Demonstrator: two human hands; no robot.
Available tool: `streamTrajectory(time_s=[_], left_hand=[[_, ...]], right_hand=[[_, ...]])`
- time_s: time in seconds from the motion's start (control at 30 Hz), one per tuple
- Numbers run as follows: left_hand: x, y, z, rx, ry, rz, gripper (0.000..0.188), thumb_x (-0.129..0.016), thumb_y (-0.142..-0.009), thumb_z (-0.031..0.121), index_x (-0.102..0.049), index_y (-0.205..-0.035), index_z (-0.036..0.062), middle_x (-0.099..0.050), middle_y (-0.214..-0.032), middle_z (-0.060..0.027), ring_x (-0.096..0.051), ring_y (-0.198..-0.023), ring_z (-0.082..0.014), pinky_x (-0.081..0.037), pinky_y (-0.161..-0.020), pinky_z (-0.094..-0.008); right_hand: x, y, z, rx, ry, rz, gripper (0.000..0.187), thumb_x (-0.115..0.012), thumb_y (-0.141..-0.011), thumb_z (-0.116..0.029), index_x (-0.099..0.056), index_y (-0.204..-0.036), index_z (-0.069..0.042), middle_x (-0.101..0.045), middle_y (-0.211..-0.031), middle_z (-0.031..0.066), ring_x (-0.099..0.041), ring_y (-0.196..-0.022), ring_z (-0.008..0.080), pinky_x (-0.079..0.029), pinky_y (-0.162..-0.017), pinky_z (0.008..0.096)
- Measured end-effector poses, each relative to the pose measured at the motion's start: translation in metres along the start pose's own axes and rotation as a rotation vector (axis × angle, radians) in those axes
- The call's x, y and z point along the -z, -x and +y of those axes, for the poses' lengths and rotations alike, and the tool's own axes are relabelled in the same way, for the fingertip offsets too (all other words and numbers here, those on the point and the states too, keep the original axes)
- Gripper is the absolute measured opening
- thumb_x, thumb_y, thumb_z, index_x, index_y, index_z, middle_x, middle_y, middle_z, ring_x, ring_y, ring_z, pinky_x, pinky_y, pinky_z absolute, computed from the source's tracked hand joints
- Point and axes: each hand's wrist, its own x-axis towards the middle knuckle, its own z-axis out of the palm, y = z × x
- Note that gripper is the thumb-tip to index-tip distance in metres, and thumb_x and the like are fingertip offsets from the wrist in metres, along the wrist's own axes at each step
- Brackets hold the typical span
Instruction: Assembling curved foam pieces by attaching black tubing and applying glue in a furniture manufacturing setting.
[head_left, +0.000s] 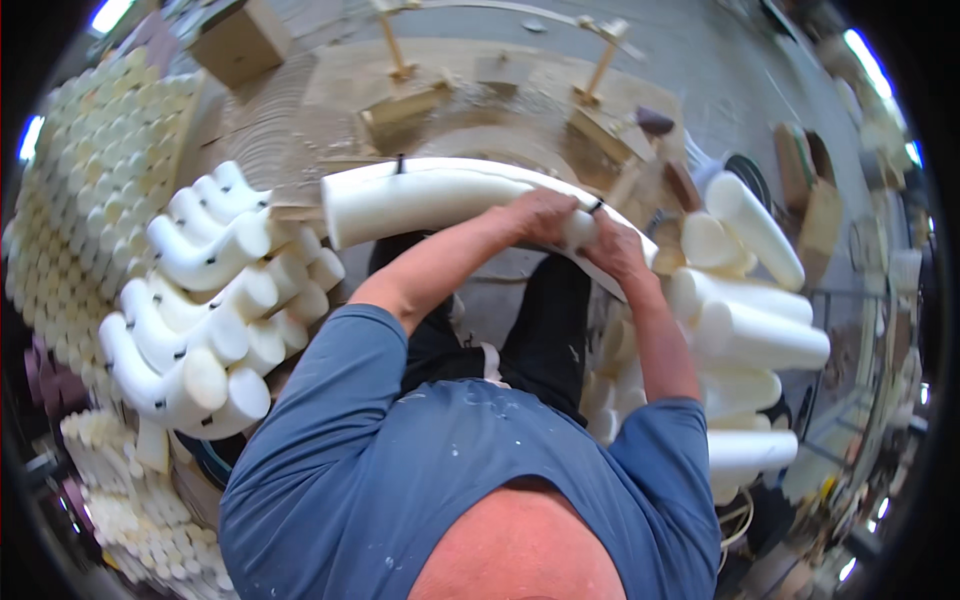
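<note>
A long, curved white foam roll (420, 200) lies across the front of my body, above my knees. A seam runs along its upper side, and a black tie (401, 164) stands up near its left end. A second black tie (597, 207) shows near the right part. My left hand (545, 215) is closed on the roll just left of that tie. My right hand (615, 250) grips it close by, to the right. A small whitish round piece (580, 230) shows between the hands; what it is I cannot make out. Several fingertips are hidden.
Bent white foam rolls with black ties (215, 320) are piled at left, beside a tall stack of foam cylinders (110, 160). Straight white rolls (760, 335) lie at right. Ahead is a wooden board (340, 90) with upright pegs, and a cardboard box (238, 42) stands far left.
</note>
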Motion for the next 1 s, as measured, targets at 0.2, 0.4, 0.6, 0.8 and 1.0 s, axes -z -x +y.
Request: streamTrajectory(time_s=[0.2,0.4,0.6,0.8,1.0], left_hand=[[0.034,0.078,-0.020,-0.195,0.259,0.489,0.051,-0.082,-0.079,0.024,-0.062,-0.120,0.0020,-0.068,-0.118,-0.0217,-0.064,-0.112,-0.0405,-0.051,-0.098,-0.0468],[0.106,0.235,-0.090,0.355,-0.502,0.804,0.059,-0.081,-0.083,0.044,-0.066,-0.129,0.0104,-0.064,-0.131,-0.0147,-0.058,-0.126,-0.0335,-0.046,-0.101,-0.0466],[0.068,0.275,-0.153,0.499,-0.335,0.632,0.071,-0.075,-0.082,0.061,-0.066,-0.134,0.0134,-0.061,-0.136,-0.0171,-0.054,-0.127,-0.0405,-0.043,-0.108,-0.0488],[0.065,0.263,-0.160,0.562,-0.195,0.692,0.057,-0.076,-0.082,0.057,-0.075,-0.114,0.0094,-0.068,-0.114,-0.0150,-0.061,-0.114,-0.0358,-0.048,-0.100,-0.0464],[0.056,0.268,-0.181,0.481,-0.044,0.764,0.054,-0.079,-0.079,0.054,-0.076,-0.106,0.0075,-0.070,-0.108,-0.0152,-0.064,-0.106,-0.0351,-0.050,-0.095,-0.0447]], right_hand=[[0.003,0.022,0.011,0.076,-0.135,0.222,0.067,-0.086,-0.078,-0.037,-0.058,-0.131,-0.007,-0.073,-0.108,0.0191,-0.071,-0.099,0.0395,-0.056,-0.089,0.0460],[0.016,0.038,0.020,0.105,-0.057,0.678,0.070,-0.085,-0.078,-0.044,-0.060,-0.131,-0.006,-0.065,-0.128,0.0156,-0.062,-0.119,0.0333,-0.047,-0.104,0.0457],[0.009,0.035,0.003,-0.079,0.192,0.352,0.082,-0.071,-0.078,-0.071,-0.062,-0.135,-0.013,-0.062,-0.128,0.0139,-0.058,-0.123,0.0326,-0.047,-0.100,0.0528],[0.004,0.016,0.003,-0.203,0.256,0.370,0.067,-0.066,-0.082,-0.072,-0.074,-0.112,-0.014,-0.069,-0.108,0.0130,-0.065,-0.108,0.0322,-0.051,-0.086,0.0532],[-0.012,0.002,0.022,-0.122,0.227,0.510,0.056,-0.076,-0.076,-0.066,-0.074,-0.096,-0.014,-0.071,-0.092,0.0118,-0.069,-0.090,0.0329,-0.053,-0.074,0.0475]])
